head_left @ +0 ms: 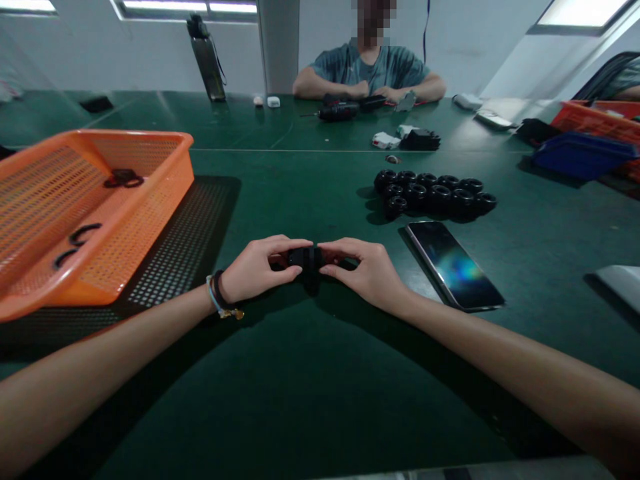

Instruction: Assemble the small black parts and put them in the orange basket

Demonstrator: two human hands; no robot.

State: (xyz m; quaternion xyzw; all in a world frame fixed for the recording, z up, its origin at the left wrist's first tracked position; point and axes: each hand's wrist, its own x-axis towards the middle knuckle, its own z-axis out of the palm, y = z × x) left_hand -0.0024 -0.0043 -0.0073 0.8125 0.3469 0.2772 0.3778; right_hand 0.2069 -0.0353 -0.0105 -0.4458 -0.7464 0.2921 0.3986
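Note:
Between my two hands, over the middle of the green table [280,400], is a small black part [306,259]. My left hand [257,267] pinches its left end between thumb and fingers. The right end is held the same way by my right hand [367,270]. The fingertips hide both ends of the part, and its exact shape is hard to make out. A group of black, round, hollow parts [440,193] stands beyond my right hand.
An orange basket [150,220] with a few black curved pieces stands left. A phone [455,267] lies right. Across the table sit a person [370,67], a power drill [340,111] and a bottle [207,67]. A blue bin [585,155] is far right.

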